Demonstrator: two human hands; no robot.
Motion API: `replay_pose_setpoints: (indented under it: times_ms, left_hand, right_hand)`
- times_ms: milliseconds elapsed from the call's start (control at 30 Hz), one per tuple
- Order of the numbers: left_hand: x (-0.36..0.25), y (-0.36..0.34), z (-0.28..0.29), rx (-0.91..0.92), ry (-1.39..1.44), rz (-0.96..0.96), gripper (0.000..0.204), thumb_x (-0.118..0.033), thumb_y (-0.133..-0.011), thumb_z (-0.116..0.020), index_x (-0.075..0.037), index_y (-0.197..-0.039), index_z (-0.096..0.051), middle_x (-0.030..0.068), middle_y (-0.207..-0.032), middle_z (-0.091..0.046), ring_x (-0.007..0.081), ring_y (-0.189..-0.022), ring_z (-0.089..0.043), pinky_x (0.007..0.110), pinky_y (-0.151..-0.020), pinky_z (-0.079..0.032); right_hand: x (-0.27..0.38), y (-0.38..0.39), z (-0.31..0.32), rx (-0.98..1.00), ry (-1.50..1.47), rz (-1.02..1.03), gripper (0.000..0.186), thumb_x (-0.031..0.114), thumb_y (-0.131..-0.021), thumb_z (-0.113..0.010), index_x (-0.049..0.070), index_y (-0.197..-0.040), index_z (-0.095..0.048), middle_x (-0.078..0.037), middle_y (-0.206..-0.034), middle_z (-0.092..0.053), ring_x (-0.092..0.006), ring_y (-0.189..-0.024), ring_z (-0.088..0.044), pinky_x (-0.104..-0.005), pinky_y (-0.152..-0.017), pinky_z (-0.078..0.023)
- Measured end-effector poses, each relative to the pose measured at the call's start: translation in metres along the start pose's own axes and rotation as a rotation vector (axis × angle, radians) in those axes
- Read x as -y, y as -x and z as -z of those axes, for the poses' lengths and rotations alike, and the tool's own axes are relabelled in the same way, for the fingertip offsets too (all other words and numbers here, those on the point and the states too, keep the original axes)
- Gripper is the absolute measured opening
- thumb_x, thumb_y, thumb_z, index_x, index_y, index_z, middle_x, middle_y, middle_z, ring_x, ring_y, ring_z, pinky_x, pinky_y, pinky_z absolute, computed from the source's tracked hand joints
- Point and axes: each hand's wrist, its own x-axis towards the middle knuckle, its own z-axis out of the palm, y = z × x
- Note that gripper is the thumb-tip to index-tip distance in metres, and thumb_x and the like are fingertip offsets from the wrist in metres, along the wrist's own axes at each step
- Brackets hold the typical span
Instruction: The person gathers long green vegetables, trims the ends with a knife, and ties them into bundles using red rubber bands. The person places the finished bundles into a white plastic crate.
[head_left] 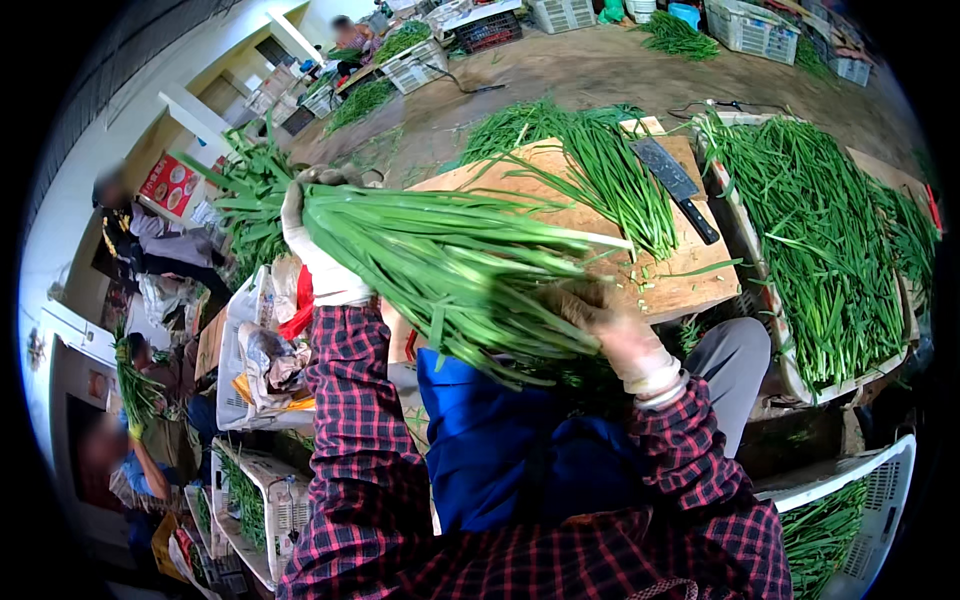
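A large bunch of garlic chives [430, 240] lies across in front of me, leaves to the left and pale stalk ends to the right. My left hand [305, 220], in a pale glove, is closed round its leafy part. My right hand [612, 325] is at the lower stalks near the right end; its fingers are blurred, so their grip is unclear. Beyond the bunch stands a wooden chopping board [690, 290], strewn with cut stalk bits. On it rest a smaller heap of chives [625, 190] and a cleaver [668, 172], its black handle towards me.
A white crate heaped with chives [820, 250] stands at my right, another crate [890, 510] below it. At my left a white crate [235, 375] holds cloths and bags. Other people [150, 235] sit at the far left. More crates [755, 30] line the back.
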Motion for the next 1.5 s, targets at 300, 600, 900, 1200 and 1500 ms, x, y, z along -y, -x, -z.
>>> replay_pose_setpoints:
  times_ms: [300, 600, 900, 1200, 1500]
  left_hand:
    - [-0.009, -0.003, -0.001, -0.047, -0.019, -0.012, 0.012, -0.02, -0.09, -0.062, -0.008, -0.092, -0.06, 0.0046, -0.093, -0.061, 0.0188, -0.093, -0.06, 0.037, -0.086, -0.05]
    - [0.005, -0.014, -0.002, -0.147, -0.092, -0.005, 0.013, -0.024, -0.091, -0.059, -0.011, -0.09, -0.06, 0.0043, -0.09, -0.062, 0.0195, -0.09, -0.06, 0.038, -0.086, -0.05]
    - [-0.009, -0.005, -0.015, -0.06, -0.033, 0.0, 0.012, -0.018, -0.091, -0.062, -0.006, -0.091, -0.061, 0.0058, -0.09, -0.063, 0.0186, -0.092, -0.061, 0.041, -0.104, -0.042]
    - [-0.012, -0.01, -0.009, -0.105, -0.096, -0.01, 0.012, -0.017, -0.09, -0.062, -0.006, -0.093, -0.06, 0.0058, -0.091, -0.063, 0.0194, -0.091, -0.06, 0.04, -0.102, -0.043]
    - [0.005, -0.007, -0.014, -0.053, 0.024, 0.045, 0.014, -0.015, -0.088, -0.066, -0.006, -0.095, -0.059, 0.0045, -0.094, -0.062, 0.0171, -0.094, -0.06, 0.036, -0.094, -0.047]
  right_hand:
    - [-0.059, 0.041, 0.058, -0.385, 0.277, -0.038, 0.019, 0.016, -0.093, -0.059, -0.002, -0.092, -0.065, -0.006, -0.076, -0.064, -0.0129, -0.075, -0.056, -0.0287, -0.073, -0.046]
    - [0.006, -0.018, 0.043, -0.356, -0.059, 0.068, 0.025, 0.024, -0.092, -0.062, 0.002, -0.104, -0.068, -0.004, -0.096, -0.067, -0.0137, -0.09, -0.059, -0.0296, -0.084, -0.046]
    - [0.002, 0.007, 0.055, -0.364, 0.157, 0.255, 0.034, 0.027, -0.1, -0.05, 0.001, -0.117, -0.064, -0.005, -0.109, -0.065, -0.0133, -0.101, -0.057, -0.0289, -0.092, -0.042]
    - [-0.017, 0.0, 0.07, -0.409, -0.318, 0.167, 0.024, 0.023, -0.096, -0.054, 0.002, -0.096, -0.065, -0.001, -0.094, -0.06, -0.0108, -0.09, -0.053, -0.0268, -0.088, -0.041]
    - [0.017, -0.01, 0.034, -0.14, 0.253, 0.311, 0.024, 0.019, -0.085, -0.072, 0.001, -0.101, -0.069, -0.015, -0.09, -0.066, -0.0248, -0.093, -0.063, -0.0353, -0.079, -0.049]
